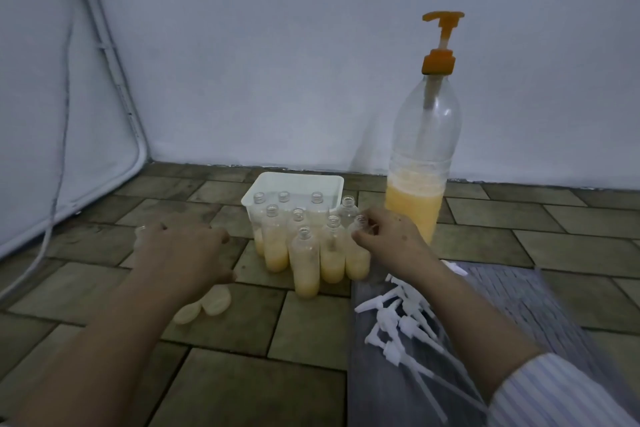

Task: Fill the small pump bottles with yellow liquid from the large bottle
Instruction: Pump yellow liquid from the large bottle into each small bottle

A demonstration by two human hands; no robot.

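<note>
Right hand [388,236] is pinching the neck of a small clear plastic bottle [358,253] of yellow liquid at centre frame; left hand [187,253] is hovering relaxed above the tiled floor [311,329].

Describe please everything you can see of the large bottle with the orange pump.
The large bottle is clear plastic, tall, with a rounded shoulder, and stands upright on the tiled floor close to the pale wall. An orange pump head with a spout pointing left is fixed on its neck; a pale tube runs down inside. Yellow liquid fills roughly the lower third, with foam on top. Nothing grips it; the right hand is in front of its base, contact unclear.
</note>
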